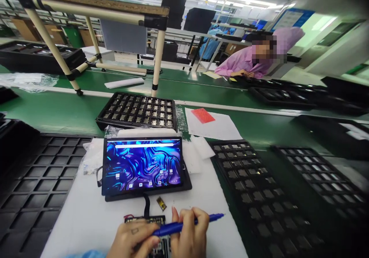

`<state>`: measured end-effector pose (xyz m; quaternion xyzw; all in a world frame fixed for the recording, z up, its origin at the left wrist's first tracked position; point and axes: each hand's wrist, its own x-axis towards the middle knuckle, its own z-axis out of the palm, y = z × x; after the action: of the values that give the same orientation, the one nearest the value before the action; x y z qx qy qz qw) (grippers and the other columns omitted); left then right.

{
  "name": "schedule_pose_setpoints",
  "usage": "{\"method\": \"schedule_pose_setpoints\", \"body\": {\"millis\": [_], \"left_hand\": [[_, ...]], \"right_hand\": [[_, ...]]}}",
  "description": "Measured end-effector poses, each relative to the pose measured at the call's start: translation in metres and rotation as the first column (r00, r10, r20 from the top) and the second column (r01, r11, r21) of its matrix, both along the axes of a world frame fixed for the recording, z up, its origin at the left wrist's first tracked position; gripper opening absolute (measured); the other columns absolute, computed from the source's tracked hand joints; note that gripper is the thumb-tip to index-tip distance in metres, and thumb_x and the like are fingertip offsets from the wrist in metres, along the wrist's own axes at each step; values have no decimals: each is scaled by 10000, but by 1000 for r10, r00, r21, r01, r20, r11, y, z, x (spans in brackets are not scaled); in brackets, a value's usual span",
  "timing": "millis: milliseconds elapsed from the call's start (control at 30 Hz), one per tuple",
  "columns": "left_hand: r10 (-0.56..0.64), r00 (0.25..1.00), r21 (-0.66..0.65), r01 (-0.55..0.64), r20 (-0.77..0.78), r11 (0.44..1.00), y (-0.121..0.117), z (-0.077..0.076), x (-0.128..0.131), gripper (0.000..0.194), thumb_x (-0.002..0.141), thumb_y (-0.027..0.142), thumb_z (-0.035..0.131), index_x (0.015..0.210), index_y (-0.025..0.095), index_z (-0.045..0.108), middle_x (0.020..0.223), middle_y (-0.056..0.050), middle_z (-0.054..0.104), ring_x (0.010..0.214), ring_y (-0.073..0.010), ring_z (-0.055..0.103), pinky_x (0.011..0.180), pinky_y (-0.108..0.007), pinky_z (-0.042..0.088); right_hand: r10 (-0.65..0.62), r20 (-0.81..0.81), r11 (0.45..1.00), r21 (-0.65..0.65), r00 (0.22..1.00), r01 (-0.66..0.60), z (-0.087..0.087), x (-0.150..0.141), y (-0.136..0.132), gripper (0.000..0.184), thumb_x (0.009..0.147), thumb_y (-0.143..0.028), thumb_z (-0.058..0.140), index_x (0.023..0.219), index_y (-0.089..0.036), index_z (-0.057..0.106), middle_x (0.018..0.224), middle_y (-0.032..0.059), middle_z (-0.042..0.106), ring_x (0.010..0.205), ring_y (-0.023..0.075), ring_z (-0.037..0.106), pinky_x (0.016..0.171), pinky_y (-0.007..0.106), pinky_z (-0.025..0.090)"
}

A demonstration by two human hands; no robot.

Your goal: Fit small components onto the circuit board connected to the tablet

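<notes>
Both hands are on the blue pen (173,228) here, and it lies slantwise across the two sets of fingers! The left hand (131,237) has thumb and forefinger pinched together on the near-left end; the right hand (190,231) has its fingers curled tight around the shaft, the slim end poking out to the right and a little upward. Directly beneath the fingers sits the circuit board (159,219), largely covered by the hands, and whether any knuckle touches it, one cannot tell. A black ribbon cable (147,206) runs from the board away from the fingers toward the lit tablet (142,165), just beyond. Between tablet and fingertips, a small yellow-and-black part (161,203) lies loose on the white mat (219,200), near the right thumb. Out to the right of the fingers, a tray of parts (253,188); far left, a black compartment tray (49,173). Past the tablet, another loaded tray (138,110), and right of that a red sheet (203,115) on white paper (213,132).
</notes>
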<state>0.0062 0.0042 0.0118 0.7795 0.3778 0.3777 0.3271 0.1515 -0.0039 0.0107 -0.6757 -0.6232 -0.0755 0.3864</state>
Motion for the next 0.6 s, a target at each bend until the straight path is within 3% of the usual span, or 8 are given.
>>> {"method": "schedule_pose_setpoints", "body": {"millis": [100,333,433,500,600], "left_hand": [[41,999,68,-42,17,997,0,-1,1,272,983,308,376,921,196,616,643,-5,668,514,-150,617,468,-208,448],[104,988,57,-98,-117,994,-2,10,0,279,989,361,360,956,220,599,743,4,698,614,-133,665,579,-167,503],[-16,995,21,18,-97,1000,0,9,-1,306,985,420,346,999,218,575,721,12,679,595,-122,644,567,-160,501],[-110,992,70,115,-62,991,2,7,-2,398,968,501,310,1107,210,544,735,3,681,610,-124,641,568,-159,507],[-93,985,176,118,-146,977,5,7,-1,440,977,487,285,1226,190,494,908,-38,700,786,-135,666,690,-161,528]], "right_hand": [[-24,36,1000,-11,999,25,-4,-3,-2,211,960,-229,405,758,-200,461,820,53,407,685,209,498,631,312,425],[-7,32,998,-54,999,9,-6,-8,0,215,970,-253,387,774,-200,455,837,59,415,685,211,507,627,313,427],[25,-9,1000,9,1000,-25,5,3,3,186,965,-252,423,789,-205,459,827,43,413,675,187,504,613,292,428],[15,-12,994,104,1000,-14,13,19,4,153,931,-220,507,784,-208,470,806,27,419,681,171,504,619,277,432],[-5,-168,983,183,986,36,20,49,0,165,889,-232,570,750,-208,485,789,19,474,681,157,529,600,264,449]]}}
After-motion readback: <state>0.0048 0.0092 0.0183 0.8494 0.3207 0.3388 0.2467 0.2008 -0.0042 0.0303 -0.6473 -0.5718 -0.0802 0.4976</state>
